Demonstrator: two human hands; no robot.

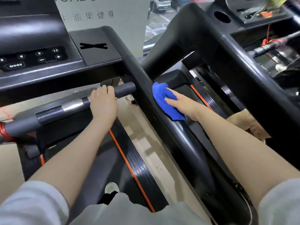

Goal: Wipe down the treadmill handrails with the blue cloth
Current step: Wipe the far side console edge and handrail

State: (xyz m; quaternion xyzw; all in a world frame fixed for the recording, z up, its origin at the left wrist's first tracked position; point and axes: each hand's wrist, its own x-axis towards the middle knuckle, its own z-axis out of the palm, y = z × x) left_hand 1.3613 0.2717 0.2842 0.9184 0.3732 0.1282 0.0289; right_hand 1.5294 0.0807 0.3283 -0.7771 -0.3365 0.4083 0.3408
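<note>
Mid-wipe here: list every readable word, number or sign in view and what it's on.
"MODE", "3", "6", "9", "12", "+", "−": black treadmill console button panel.
Small word under "+" and "−": too blurred to read.
"油果健身": white window sign; the character before it and the cut-off Latin line above are unreadable.
Blue cloth, black side handrail: no text.

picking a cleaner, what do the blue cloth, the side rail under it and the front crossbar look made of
Blue cloth: soft fuzzy fabric, probably microfibre, bunched in folds. Side rail: glossy black, likely moulded plastic or painted metal, showing bright reflections. Front crossbar: matte grey sleeve, foam or rubber by its dull look, with a shiny metal band.
</note>
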